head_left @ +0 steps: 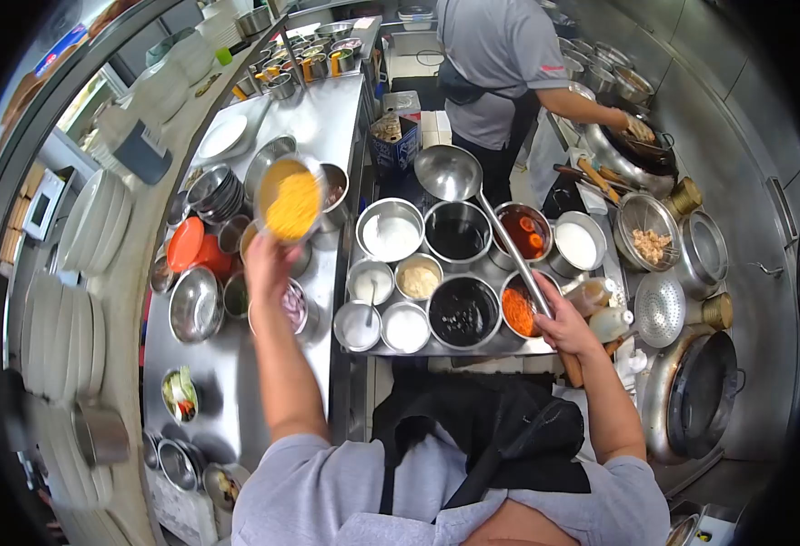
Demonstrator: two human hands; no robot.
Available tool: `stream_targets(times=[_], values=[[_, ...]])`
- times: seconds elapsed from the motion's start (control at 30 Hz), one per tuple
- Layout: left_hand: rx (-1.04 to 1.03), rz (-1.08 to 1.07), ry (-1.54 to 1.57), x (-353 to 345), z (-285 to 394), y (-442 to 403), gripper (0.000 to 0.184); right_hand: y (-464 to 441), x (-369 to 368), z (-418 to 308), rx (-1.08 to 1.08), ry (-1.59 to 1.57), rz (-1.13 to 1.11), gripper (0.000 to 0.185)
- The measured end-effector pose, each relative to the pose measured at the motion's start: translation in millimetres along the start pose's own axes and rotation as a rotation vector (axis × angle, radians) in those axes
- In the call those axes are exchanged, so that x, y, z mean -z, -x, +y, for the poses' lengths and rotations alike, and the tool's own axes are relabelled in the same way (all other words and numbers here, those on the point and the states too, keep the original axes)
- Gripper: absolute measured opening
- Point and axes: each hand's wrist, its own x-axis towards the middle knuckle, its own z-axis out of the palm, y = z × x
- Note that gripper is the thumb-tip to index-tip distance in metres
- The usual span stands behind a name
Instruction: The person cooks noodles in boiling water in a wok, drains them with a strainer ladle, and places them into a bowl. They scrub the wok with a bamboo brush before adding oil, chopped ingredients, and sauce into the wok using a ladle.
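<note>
My left hand (271, 257) is closed on the rim of a round metal bowl (271, 187), tilted so that its yellow-orange contents (293, 206) face me; I cannot make out what they are. It hangs over the left counter, slightly blurred. In my right hand (563, 320) is the handle of a large steel ladle (448, 173). The ladle's bowl looks hollow and sits above the far row of pots. Under that hand stands a pot of shredded orange food (518, 309). Beside it is a pot of dark liquid (463, 311).
Pots of white powder (389, 229) and pale paste (418, 277) crowd the middle counter. Squeeze bottles (611, 322) and a perforated skimmer (661, 309) lie right, near a wok (704, 391). A co-worker (491, 73) stands at the far stove. Stacked plates (95, 223) line the left shelf.
</note>
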Motion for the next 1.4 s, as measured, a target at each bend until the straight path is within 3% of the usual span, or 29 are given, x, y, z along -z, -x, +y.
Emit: stream_targets(times=[0.1,0.23,0.47,0.63,0.77,0.83,0.87,0.97,1.07,1.23,1.3,1.4], values=[[0.04,0.045,0.213,-71,-37,-109,0.02,-45,-20,-4,-0.035,-0.037,0.032,0.08],[0.079,0.17,0.339,-107,-82,-246,0.016,-98,-46,-38,-0.115,-0.015,0.106,0.078],[0.26,0.499,0.019,-73,-134,-418,0.033,-141,-70,-70,-0.244,0.009,0.184,0.08],[0.389,0.521,0.064,-49,-147,-444,0.037,-144,-73,-71,-0.297,0.013,0.206,0.081],[0.316,0.417,0.042,-57,-146,-436,0.04,-145,-74,-56,-0.276,-0.054,0.229,0.081],[0.327,0.283,0.3,-78,-127,-421,0.036,-143,-72,-52,-0.277,-0.066,0.232,0.081],[0.228,0.177,0.318,-97,-112,-394,0.032,-141,-72,-53,-0.262,-0.069,0.221,0.081],[0.087,-0.205,0.339,-157,-57,-262,0.026,-124,-63,-57,-0.227,-0.086,0.206,0.079],[0.183,-0.55,0.271,-201,-60,-152,0.021,-81,-48,-68,-0.2,-0.035,0.241,0.08],[0.427,-1.039,0.184,-281,-93,47,0.019,54,-20,-49,-0.162,0.028,0.327,0.08],[0.474,-1.279,0.174,-303,-111,124,0.022,127,-11,-18,-0.155,0.037,0.421,0.079],[0.474,-1.456,0.119,-336,-128,221,0.02,248,-7,-12,-0.221,0.144,0.631,0.08]])
